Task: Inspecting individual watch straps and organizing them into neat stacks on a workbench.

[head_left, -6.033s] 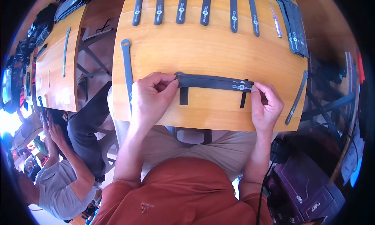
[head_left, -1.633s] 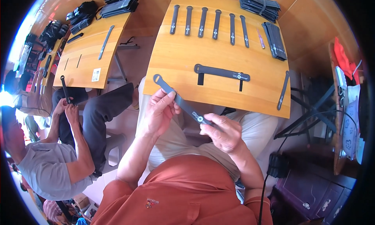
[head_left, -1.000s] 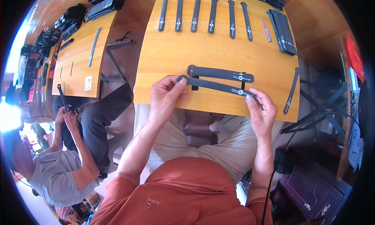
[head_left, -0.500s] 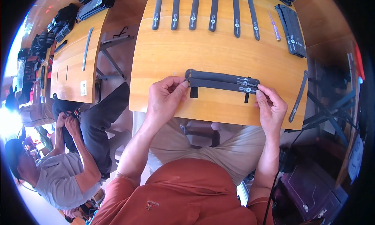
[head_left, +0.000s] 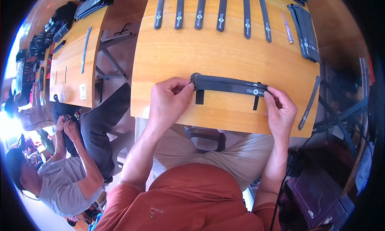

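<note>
Between my hands stretch dark grey straps (head_left: 228,85) with white print near the right end, one laid almost over another. My left hand (head_left: 171,100) pinches their left end, beside a rounded end with a loop. My right hand (head_left: 282,109) pinches the right end between thumb and fingers. Two short black strips stick out below the straps, a wider left strip (head_left: 199,97) and a narrower right strip (head_left: 256,103). How many layers the fingertips hold is hidden.
Across the wooden table's (head_left: 180,50) far side lie several single straps (head_left: 221,14) in a row. Beyond them on the right are a purple-handled screwdriver (head_left: 288,33) and a strap stack (head_left: 304,34). One strap (head_left: 309,102) lies by the right edge. A seated co-worker (head_left: 66,179) works at left.
The front strap has moved up against the rear one, covering most of it and its print. Both hands keep their pinch. The whole view has shifted slightly.
</note>
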Action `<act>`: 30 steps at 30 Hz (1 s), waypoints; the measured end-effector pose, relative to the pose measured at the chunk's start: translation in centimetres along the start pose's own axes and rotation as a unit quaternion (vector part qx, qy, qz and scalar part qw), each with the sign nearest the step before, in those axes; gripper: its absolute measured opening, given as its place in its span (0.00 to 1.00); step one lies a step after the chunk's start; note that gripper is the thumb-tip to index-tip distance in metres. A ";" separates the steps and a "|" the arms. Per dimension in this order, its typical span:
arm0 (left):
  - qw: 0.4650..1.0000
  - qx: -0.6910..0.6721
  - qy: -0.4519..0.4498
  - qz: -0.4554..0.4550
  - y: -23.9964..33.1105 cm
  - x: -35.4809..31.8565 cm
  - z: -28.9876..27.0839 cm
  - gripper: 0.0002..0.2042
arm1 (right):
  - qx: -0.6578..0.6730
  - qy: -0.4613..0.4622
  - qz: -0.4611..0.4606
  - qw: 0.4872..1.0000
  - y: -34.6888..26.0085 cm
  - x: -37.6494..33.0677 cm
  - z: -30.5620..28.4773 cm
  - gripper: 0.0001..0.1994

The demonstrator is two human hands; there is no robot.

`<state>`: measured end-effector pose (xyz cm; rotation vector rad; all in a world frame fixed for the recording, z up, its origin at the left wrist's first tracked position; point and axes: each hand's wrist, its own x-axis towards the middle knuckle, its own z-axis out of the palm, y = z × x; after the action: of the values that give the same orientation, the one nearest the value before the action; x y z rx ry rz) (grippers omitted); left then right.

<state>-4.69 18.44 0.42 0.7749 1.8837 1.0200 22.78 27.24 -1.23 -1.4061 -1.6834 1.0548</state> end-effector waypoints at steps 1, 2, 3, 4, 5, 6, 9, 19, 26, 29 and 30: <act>1.000 -0.007 0.006 -0.009 -0.1 0.0 0.0 0.07 | 0.002 -0.001 -0.007 1.000 0.1 0.1 0.0 0.07; 1.000 -0.009 0.003 -0.008 -0.1 0.0 0.1 0.07 | -0.001 0.001 -0.007 1.000 0.1 0.1 0.0 0.07; 1.000 -0.008 0.004 -0.009 -0.2 0.0 0.0 0.07 | -0.008 -0.006 -0.009 1.000 0.1 0.1 -0.1 0.07; 1.000 -0.007 0.005 -0.009 -0.2 0.0 0.0 0.07 | -0.015 -0.013 -0.011 1.000 0.1 0.2 -0.2 0.07; 1.000 -0.009 0.003 -0.008 -0.3 0.0 0.1 0.07 | -0.018 -0.011 -0.011 1.000 0.1 0.2 -0.1 0.07; 1.000 -0.012 0.011 -0.006 -0.3 0.0 0.1 0.07 | -0.012 -0.006 -0.016 1.000 0.1 0.3 0.0 0.07; 1.000 -0.018 0.016 -0.002 -0.4 0.0 0.2 0.07 | -0.015 -0.003 -0.023 1.000 0.2 0.4 0.1 0.06; 1.000 -0.022 0.007 -0.015 -0.2 0.0 0.2 0.06 | -0.041 -0.001 -0.036 0.999 0.1 0.3 0.0 0.07; 0.999 -0.021 0.023 -0.016 -0.1 0.0 0.5 0.06 | -0.051 0.006 -0.067 0.996 0.5 0.4 0.2 0.06; 0.999 -0.019 0.023 -0.018 -0.1 0.0 0.3 0.06 | -0.061 0.003 -0.083 0.995 0.6 0.5 0.3 0.06; 0.999 -0.019 0.024 -0.017 -0.1 0.0 0.3 0.06 | -0.058 0.006 -0.081 0.995 0.6 0.5 0.4 0.06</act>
<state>-4.38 18.52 0.27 0.6995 1.9064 1.0598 22.63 27.68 -1.95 -1.3183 -1.8424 0.8689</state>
